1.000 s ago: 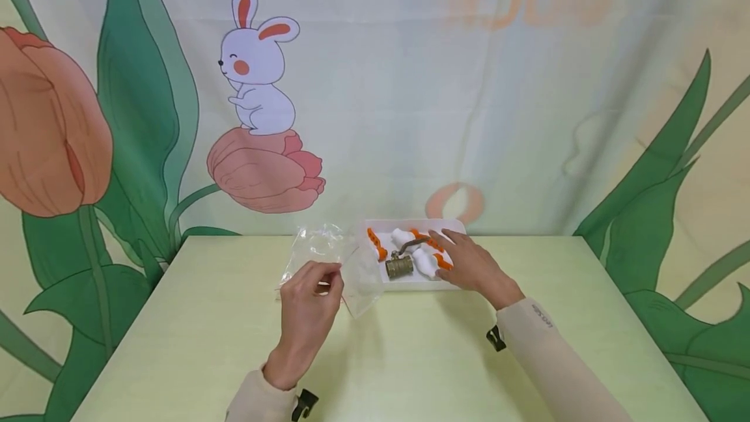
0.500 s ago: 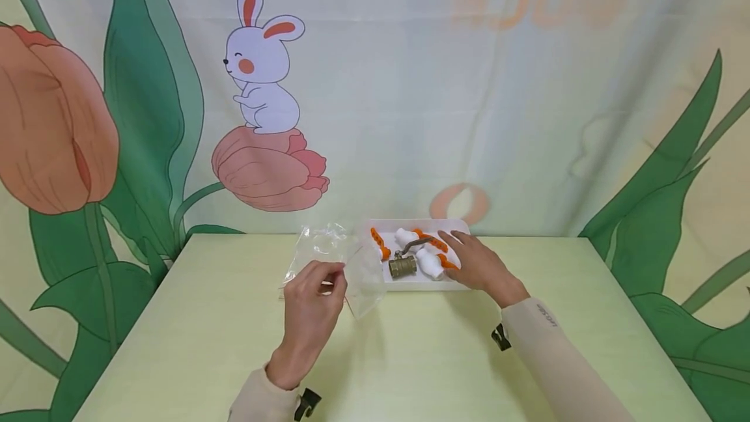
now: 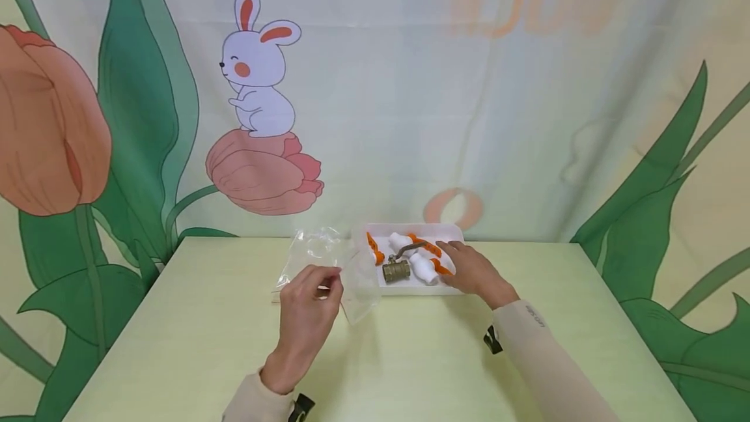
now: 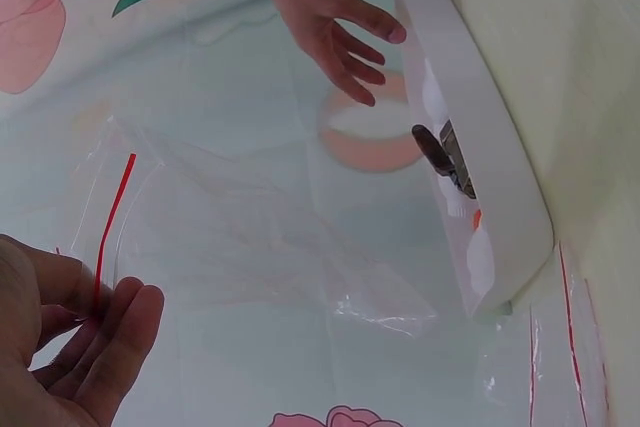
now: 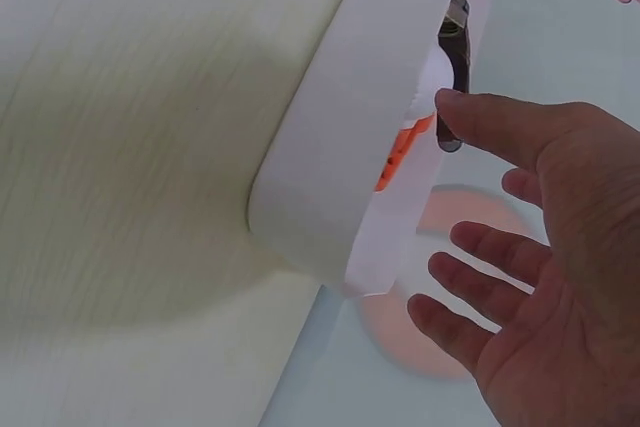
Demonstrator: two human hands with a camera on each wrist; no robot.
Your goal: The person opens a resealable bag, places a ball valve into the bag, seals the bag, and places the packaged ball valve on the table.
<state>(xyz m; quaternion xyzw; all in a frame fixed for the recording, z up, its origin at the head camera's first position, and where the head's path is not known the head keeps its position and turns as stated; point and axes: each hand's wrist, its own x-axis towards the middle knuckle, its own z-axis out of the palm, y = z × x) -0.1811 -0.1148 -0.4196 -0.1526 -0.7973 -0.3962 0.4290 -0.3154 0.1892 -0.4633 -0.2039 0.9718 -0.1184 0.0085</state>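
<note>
In the head view my left hand (image 3: 309,318) pinches the top of a clear zip bag (image 4: 240,217) between thumb and fingers. The bag, with a red seal strip, hangs beside the left end of a white tray (image 3: 418,291). Inside the tray lie a brass ball valve (image 3: 396,271) with a dark lever and several white plastic valves (image 3: 422,268) with orange handles (image 3: 375,250). Over the tray's right end hovers my right hand (image 3: 477,272), fingers spread and relaxed. In the right wrist view its thumb (image 5: 490,122) overlaps the lever's end, and nothing is gripped.
More clear bags (image 4: 560,347) with red strips lie on the pale table (image 3: 410,357), left of the tray. A printed curtain (image 3: 375,116) with a rabbit and tulips hangs right behind the table's back edge.
My right hand has drawn back slightly toward the tray's right edge, uncovering more of the orange handles. My left hand keeps its pinch on the bag. The head view shifts a little.
</note>
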